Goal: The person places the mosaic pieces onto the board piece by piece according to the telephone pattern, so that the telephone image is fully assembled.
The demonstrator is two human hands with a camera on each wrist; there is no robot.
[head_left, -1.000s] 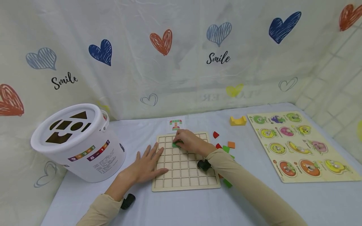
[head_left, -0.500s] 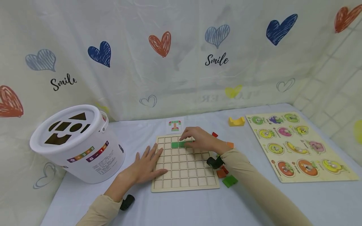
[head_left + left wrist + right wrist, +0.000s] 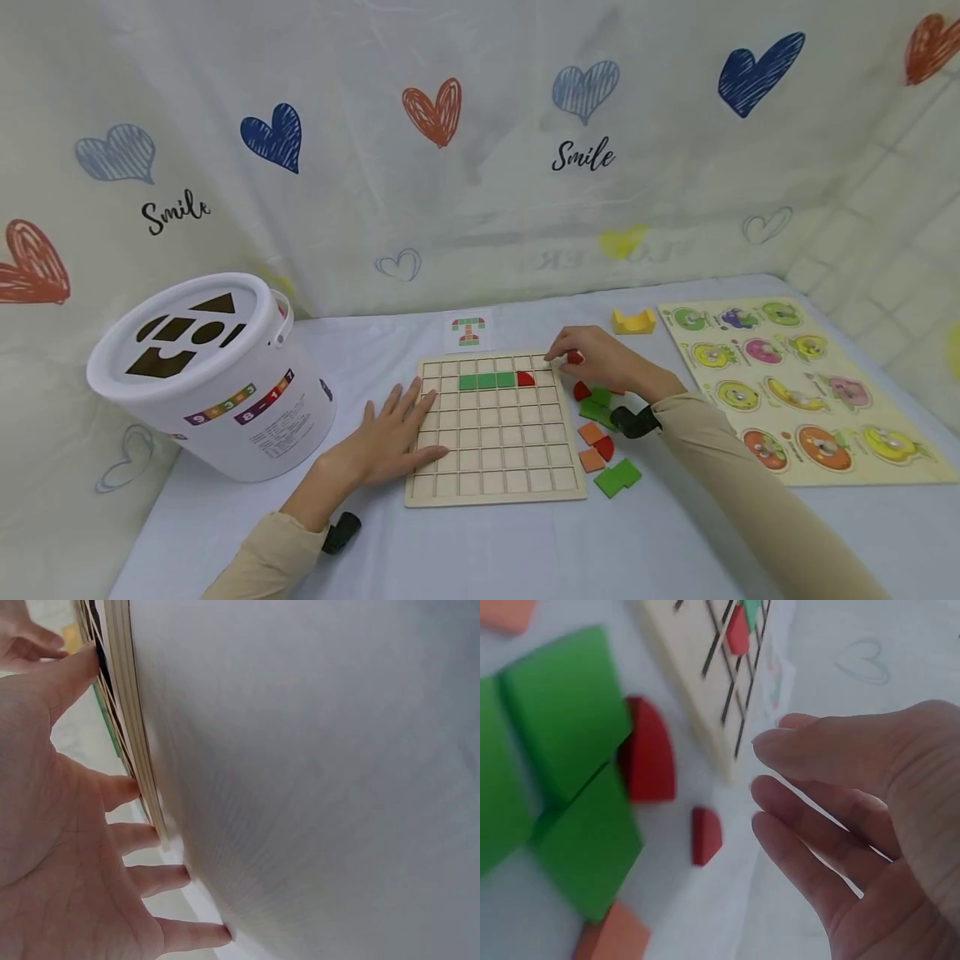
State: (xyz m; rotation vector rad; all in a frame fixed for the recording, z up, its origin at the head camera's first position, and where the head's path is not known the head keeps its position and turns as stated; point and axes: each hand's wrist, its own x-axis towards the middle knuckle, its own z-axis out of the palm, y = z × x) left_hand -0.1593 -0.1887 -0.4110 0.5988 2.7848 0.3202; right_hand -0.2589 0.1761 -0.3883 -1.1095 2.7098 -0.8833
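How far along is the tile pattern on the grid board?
Done: three green squares and a red quarter-round form one row on the grid board.
In hand: nothing visible; the right hand is near loose red pieces, while the left hand rests at the board's left edge.
Left: probably the stem, judging by the card's T; orange squares lie loose beside the board.

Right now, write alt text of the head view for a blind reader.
A person's left hand rests on the left edge of a wooden grid board holding three green squares and a red piece in one row. The right hand is near the board's far right corner, by loose pieces. A card is behind it, a bucket left, a fruit puzzle right.
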